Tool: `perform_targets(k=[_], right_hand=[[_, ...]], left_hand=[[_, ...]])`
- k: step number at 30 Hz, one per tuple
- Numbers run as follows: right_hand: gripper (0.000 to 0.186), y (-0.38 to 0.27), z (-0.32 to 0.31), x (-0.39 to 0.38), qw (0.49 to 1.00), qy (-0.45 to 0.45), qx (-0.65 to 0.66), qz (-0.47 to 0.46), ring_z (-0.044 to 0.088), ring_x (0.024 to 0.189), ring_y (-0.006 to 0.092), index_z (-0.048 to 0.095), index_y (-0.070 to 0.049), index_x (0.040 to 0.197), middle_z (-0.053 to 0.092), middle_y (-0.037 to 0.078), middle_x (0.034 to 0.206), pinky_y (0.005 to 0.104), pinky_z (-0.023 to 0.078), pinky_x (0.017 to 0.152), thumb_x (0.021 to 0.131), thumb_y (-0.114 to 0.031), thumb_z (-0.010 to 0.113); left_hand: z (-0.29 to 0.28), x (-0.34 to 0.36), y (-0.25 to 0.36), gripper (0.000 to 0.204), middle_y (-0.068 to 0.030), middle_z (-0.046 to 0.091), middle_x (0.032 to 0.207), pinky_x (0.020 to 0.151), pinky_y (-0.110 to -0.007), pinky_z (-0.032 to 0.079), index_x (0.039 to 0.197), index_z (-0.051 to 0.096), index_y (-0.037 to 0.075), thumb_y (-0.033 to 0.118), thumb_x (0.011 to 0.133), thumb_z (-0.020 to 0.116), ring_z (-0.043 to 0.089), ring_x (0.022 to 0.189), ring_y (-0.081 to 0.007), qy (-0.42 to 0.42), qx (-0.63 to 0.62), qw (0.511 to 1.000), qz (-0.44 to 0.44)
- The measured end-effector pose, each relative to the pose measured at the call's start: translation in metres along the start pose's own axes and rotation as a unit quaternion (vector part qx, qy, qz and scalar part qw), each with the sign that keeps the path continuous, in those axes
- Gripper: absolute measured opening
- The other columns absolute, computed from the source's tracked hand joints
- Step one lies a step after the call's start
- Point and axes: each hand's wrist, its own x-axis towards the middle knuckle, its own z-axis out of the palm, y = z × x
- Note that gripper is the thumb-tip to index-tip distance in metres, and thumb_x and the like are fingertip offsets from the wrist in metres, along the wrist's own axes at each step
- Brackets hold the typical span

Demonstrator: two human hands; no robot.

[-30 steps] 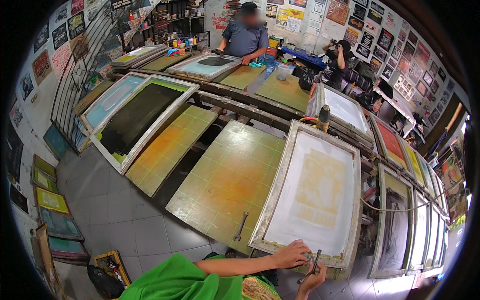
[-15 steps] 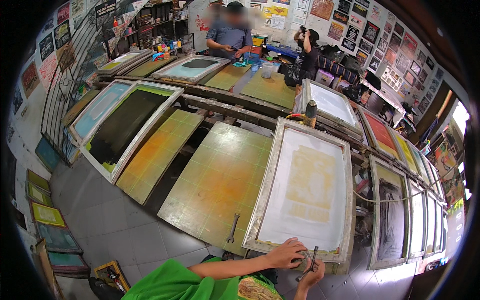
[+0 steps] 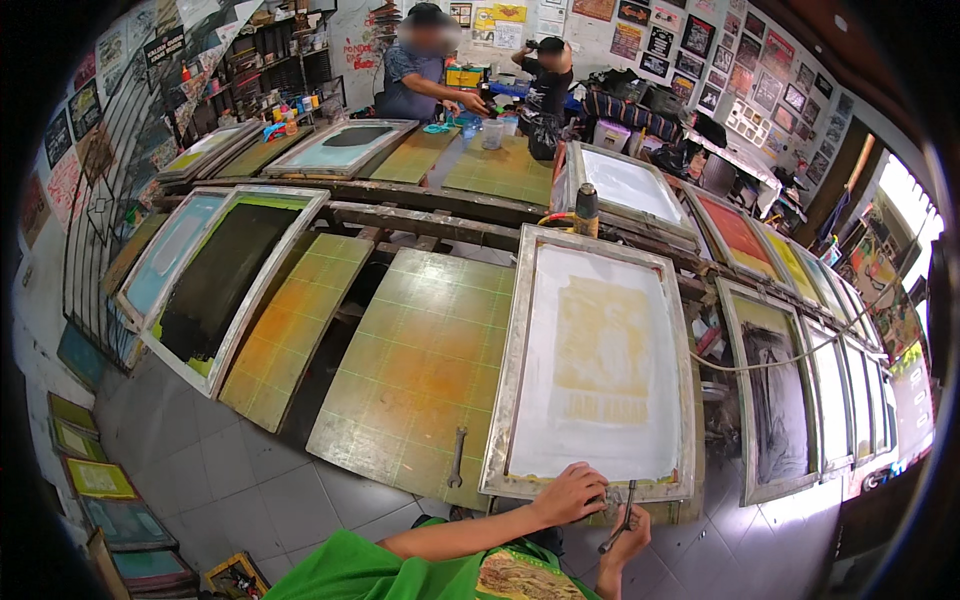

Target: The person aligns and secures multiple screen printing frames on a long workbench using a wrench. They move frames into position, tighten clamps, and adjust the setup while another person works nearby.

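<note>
My right hand (image 3: 628,535) grips a dark metal wrench (image 3: 620,523), which stands nearly upright in it at the near edge of a screen-printing frame (image 3: 500,420). Beside it, my left hand (image 3: 570,494) has its fingers bent over the same edge. Its fingertips and thumb close on a small part there that I cannot make out. The frame holds a white mesh with a pale yellow image (image 3: 603,340). To its left lies a printing board (image 3: 410,360) with a green grid, and a second wrench (image 3: 457,458) rests near its front edge.
More screens, one with a black area (image 3: 235,275), and a narrow board (image 3: 295,330) stand to the left. A dark bottle-shaped object (image 3: 586,210) is behind the frame. Two people (image 3: 425,80) (image 3: 548,90) are at the back. A hose (image 3: 770,362) curves across at right.
The view has turned slightly, shifting the scene left. My hands stay at the frame's near edge, with the wrench still in my right. The person at the back left now reaches an arm out.
</note>
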Motion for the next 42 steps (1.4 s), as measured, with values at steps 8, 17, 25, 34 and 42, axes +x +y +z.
perform_targets(k=[8,17,25,34,42], right_hand=[[0.016,0.013,-0.001,0.002,0.999,0.008,0.013,-0.051,0.068,0.076,0.0256,0.067,-0.002,0.096,0.069,0.012,0.086,0.0385,0.053,0.070,0.089,-0.008,0.081],[0.016,-0.014,-0.018,0.002,1.000,-0.007,0.019,-0.005,0.069,0.075,0.0170,0.069,-0.001,0.097,0.073,0.010,0.084,0.0327,0.055,0.071,0.092,-0.010,0.082],[0.017,-0.124,-0.003,-0.005,0.951,-0.230,0.207,0.009,0.073,0.089,0.0161,0.073,0.003,0.102,0.078,0.014,0.101,0.0277,0.056,0.077,0.091,-0.004,0.083],[0.032,-0.109,-0.037,0.009,0.964,-0.139,0.198,-0.113,0.060,0.062,0.0274,0.070,0.000,0.077,0.059,0.012,0.071,0.0345,0.042,0.057,0.103,-0.016,0.060],[0.033,-0.029,-0.082,0.031,0.934,-0.168,0.061,0.308,0.058,0.072,0.0119,0.078,0.000,0.106,0.072,0.006,0.089,0.0316,0.046,0.063,0.098,-0.031,0.073]], left_hand=[[-0.003,0.004,0.002,0.018,0.0004,0.070,0.119,0.110,-0.043,0.044,0.093,0.072,0.014,0.030,0.091,0.079,0.060,0.121,-0.0230,0.038,-0.031,0.999,0.023],[-0.033,-0.002,0.015,0.021,-0.0070,0.076,0.116,0.085,-0.033,0.057,0.107,0.080,0.005,0.023,0.095,0.080,0.070,0.101,-0.0169,0.079,-0.389,0.835,-0.381],[-0.077,-0.032,0.026,0.032,-0.0109,0.073,0.121,0.093,-0.030,0.062,0.128,0.066,-0.001,0.021,0.106,0.063,0.072,0.103,-0.0165,0.135,-0.666,0.491,-0.546],[-0.152,-0.098,-0.016,0.023,-0.0056,0.070,0.096,0.067,-0.024,0.053,0.116,0.069,0.002,0.022,0.106,0.064,0.063,0.078,-0.0107,0.229,-0.622,0.557,-0.500],[-0.256,-0.148,-0.084,0.019,-0.0136,0.071,0.099,0.081,-0.040,0.055,0.116,0.074,-0.004,0.004,0.100,0.065,0.068,0.088,-0.0280,0.134,0.234,0.866,-0.421]])
